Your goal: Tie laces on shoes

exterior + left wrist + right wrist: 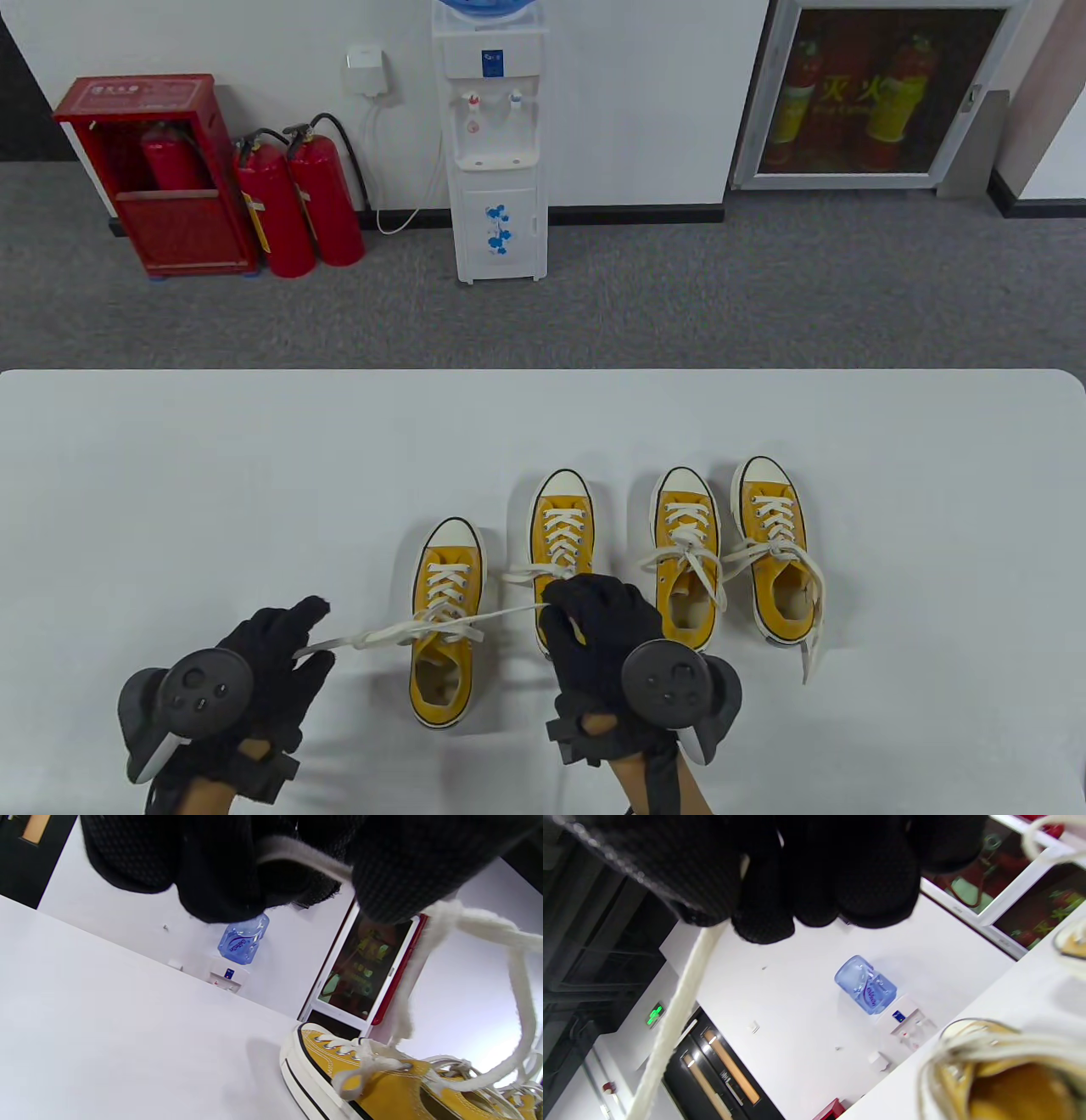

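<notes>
Several yellow sneakers with white laces stand in a row on the white table (pixel 170 475). The leftmost sneaker (pixel 445 624) has its lace (pixel 424 626) pulled out taut to both sides. My left hand (pixel 280 649) pinches one lace end left of the shoe; the wrist view shows the lace (pixel 445 921) running from my curled fingers (pixel 382 870) down to that sneaker (pixel 382 1082). My right hand (pixel 594 615) grips the other end of the lace (pixel 674 1027) over the heel of the second sneaker (pixel 562 526). The two right sneakers (pixel 685 552) (pixel 774 548) carry loose bows.
Beyond the table's far edge stand a water dispenser (pixel 496 144), two red fire extinguishers (pixel 297 204) and a red cabinet (pixel 157 174). A lace end (pixel 810 654) trails from the rightmost shoe onto the table.
</notes>
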Motion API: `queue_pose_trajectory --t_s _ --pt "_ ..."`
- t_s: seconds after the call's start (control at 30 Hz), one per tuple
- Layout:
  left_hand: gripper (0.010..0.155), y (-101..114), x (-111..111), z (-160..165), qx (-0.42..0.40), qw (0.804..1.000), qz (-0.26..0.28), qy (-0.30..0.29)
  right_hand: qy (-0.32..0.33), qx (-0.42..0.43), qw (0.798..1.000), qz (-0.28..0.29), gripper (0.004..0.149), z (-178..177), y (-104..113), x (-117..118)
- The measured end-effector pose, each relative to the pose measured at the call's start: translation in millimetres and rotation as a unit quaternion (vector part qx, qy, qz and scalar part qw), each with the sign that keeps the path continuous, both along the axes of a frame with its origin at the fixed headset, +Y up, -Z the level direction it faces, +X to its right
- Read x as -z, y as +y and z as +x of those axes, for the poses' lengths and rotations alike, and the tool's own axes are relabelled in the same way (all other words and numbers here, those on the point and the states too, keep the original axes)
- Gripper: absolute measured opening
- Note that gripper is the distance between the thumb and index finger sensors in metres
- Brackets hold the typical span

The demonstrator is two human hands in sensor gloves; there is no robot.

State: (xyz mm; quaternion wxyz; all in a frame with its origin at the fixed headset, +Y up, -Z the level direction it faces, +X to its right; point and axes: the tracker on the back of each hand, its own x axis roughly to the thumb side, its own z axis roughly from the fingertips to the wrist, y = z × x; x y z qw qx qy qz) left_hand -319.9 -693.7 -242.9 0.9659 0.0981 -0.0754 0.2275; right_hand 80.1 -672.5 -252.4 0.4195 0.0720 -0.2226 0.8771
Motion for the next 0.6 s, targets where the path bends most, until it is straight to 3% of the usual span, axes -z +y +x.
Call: queue_pose_trajectory --t_s 0.17,0.23,0.37,0.6 --pt "0.038 -5 5 -10 -0.084 0.996 -0.034 -0.011 -0.024 0.011 1.0 -0.008 0.041 25 -9 0" --pt "0.036 -7 7 -16 -0.126 0.991 -0.043 -0.008 -0.03 0.026 0.999 -0.007 0.04 31 -14 -1" --pt "0.035 -18 10 -31 -0.246 0.967 -0.059 0.0 -0.038 0.04 0.998 -0.017 0.04 42 -23 0" --pt "0.034 -35 14 -48 -0.419 0.905 -0.066 0.026 -0.06 0.055 0.996 -0.026 0.04 58 -30 -3"
